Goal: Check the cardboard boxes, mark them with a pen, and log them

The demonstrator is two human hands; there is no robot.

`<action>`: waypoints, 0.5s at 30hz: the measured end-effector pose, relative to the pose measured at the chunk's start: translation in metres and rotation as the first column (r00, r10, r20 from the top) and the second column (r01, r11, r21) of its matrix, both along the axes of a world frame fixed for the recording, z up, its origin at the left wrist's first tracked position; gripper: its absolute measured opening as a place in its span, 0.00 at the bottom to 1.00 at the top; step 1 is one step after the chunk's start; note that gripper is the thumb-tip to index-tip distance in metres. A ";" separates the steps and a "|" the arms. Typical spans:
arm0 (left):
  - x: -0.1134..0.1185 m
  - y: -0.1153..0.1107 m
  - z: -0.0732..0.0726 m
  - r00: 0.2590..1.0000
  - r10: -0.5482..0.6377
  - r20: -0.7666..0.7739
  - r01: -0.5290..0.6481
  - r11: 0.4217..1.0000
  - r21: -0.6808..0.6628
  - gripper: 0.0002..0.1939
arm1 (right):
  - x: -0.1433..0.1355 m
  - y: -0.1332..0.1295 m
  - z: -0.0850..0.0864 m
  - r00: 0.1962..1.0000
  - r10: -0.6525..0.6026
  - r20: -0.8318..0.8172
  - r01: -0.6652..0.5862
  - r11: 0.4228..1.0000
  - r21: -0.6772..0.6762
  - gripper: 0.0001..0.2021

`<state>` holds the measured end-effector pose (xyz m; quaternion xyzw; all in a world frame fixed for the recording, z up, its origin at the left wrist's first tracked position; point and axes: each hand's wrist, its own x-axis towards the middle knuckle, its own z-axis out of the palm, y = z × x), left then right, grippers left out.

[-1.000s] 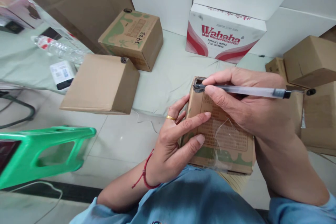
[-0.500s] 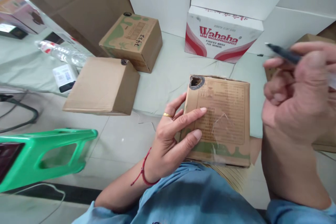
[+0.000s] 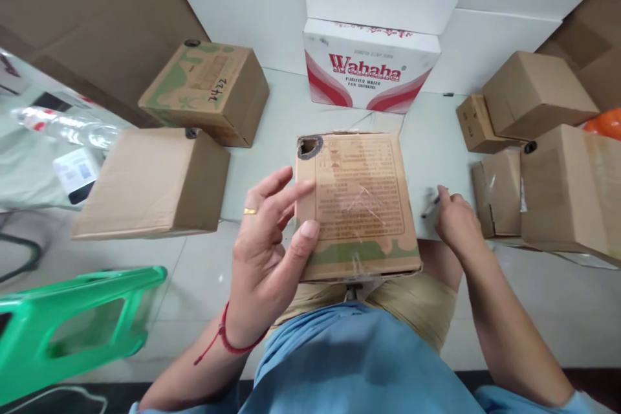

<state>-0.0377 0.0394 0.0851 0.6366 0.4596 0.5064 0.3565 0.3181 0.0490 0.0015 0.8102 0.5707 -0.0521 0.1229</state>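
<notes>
A cardboard box [image 3: 359, 200] with printed text and a green band sits in front of me. Its top-left corner has a torn hole with a blackened rim. My left hand [image 3: 274, 233] is at the box's left edge, fingers apart, with thumb and index fingertip touching the cardboard. Off to the right and low over the table, my right hand [image 3: 458, 223] is closed around a dark pen [image 3: 429, 207], which points left. The pen is blurred and partly covered by the fingers.
A Wahaha carton [image 3: 371, 71] stands at the back. Two boxes are at left, a plain box [image 3: 140, 181] and one marked 2422 [image 3: 204, 87]. Several boxes, including a tall one [image 3: 557, 187], are at right. A plastic bottle [image 3: 72, 126] and green stool [image 3: 82, 323] are at far left.
My right hand has moved down and away to the table's right side with the pen. My left fingers have drawn back from the box's top to its edge. The view has shifted right.
</notes>
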 end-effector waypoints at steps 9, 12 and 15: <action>-0.007 -0.021 -0.028 0.993 -0.092 0.074 0.090 0.996 0.028 0.43 | -0.095 -0.012 -0.024 0.925 0.115 -0.362 -0.032 0.973 0.227 0.32; -0.007 -0.023 -0.029 0.974 -0.148 -0.171 0.188 0.950 0.249 0.45 | -0.106 -0.007 -0.030 0.904 0.096 -0.417 0.033 0.956 0.293 0.29; -0.003 -0.025 -0.029 0.931 -0.068 -0.358 0.212 0.900 0.381 0.40 | -0.101 -0.005 -0.030 0.901 0.064 -0.430 0.082 0.946 0.312 0.25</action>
